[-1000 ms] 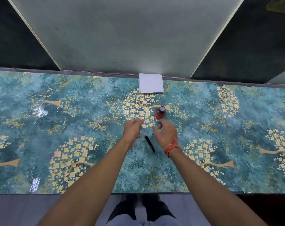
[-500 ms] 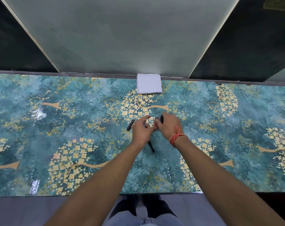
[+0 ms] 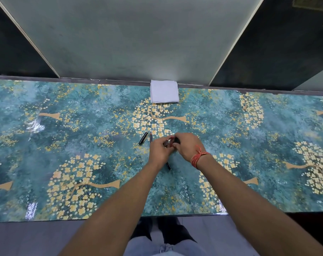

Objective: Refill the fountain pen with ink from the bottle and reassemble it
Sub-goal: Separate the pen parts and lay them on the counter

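Between both hands, the ink bottle (image 3: 171, 142) is gripped by left hand (image 3: 159, 151) and right hand (image 3: 186, 145); pen parts (image 3: 143, 138) lie just left.

table (image 3: 64, 145): teal, gold flower-trees | wall (image 3: 138, 37): pale panel | floor (image 3: 37, 237): grey

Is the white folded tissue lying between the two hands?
No, the folded tissue lies at the table's far edge, well beyond both hands.

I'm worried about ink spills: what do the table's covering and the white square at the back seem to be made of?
The table covering looks like glossy printed plastic or laminate: it shows bright glare patches. The white square looks like matte folded tissue or cloth, with soft layered edges; which one is unclear.
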`<state>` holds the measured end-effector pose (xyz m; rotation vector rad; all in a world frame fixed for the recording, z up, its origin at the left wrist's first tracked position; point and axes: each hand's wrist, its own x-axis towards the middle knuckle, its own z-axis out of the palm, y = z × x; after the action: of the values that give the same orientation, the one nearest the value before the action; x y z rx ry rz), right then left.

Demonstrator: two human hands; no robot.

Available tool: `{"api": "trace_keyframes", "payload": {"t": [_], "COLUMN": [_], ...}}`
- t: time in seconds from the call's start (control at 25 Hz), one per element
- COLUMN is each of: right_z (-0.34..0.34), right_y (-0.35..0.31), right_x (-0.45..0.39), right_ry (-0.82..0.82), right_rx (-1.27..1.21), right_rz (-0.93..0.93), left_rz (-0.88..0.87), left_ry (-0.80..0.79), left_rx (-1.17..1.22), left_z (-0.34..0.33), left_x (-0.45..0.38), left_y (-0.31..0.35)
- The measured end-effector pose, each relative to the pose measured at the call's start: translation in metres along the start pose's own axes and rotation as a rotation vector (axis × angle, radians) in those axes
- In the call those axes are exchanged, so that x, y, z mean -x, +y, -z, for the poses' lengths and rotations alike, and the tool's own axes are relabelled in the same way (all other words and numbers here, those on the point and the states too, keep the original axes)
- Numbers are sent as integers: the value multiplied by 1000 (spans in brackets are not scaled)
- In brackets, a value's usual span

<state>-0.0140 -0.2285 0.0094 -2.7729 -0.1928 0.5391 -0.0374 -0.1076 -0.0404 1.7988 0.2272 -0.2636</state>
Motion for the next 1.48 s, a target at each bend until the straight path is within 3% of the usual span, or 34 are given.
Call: {"api": "trace_keyframes", "payload": {"t": [0.16,0.32,0.4,0.56,0.68,0.84,1.0,1.12,1.28,1.4,1.48], "right_z": [2,12,12,10,15,16,17,15,12,9,11], "right_y": [-9,-10,-4,-12,-22,-25,-24,-20,-20,-21,-24], "right_x": [-4,-2,1,0,1,-2,0,0,0,-3,-5], "right_ry": [6,-78,-80,31,10,25,-32,-10,1,70,9], "right_rx": [7,165,121,105,80,93,69,72,3,53,102], "right_rz": [-125,104,153,-44,4,-109,-31,-99,1,-105,-98], "left_rz": [11,24,19,-10,11,-13,38,52,43,34,55], "left_ry": [27,16,20,31,20,23,27,32,11,18,27], "left_rx": [26,10,-2,24,16,9,13,43,59,76,83], "left_z": [-1,-1,-1,-2,-4,-4,-4,-4,-3,-4,-4], "left_x": [-2,-2,-2,-4,-6,-5,-8,-7,-7,-7,-7], "left_y": [-3,-1,-2,-6,-8,-8,-12,-12,-10,-11,-13]}}
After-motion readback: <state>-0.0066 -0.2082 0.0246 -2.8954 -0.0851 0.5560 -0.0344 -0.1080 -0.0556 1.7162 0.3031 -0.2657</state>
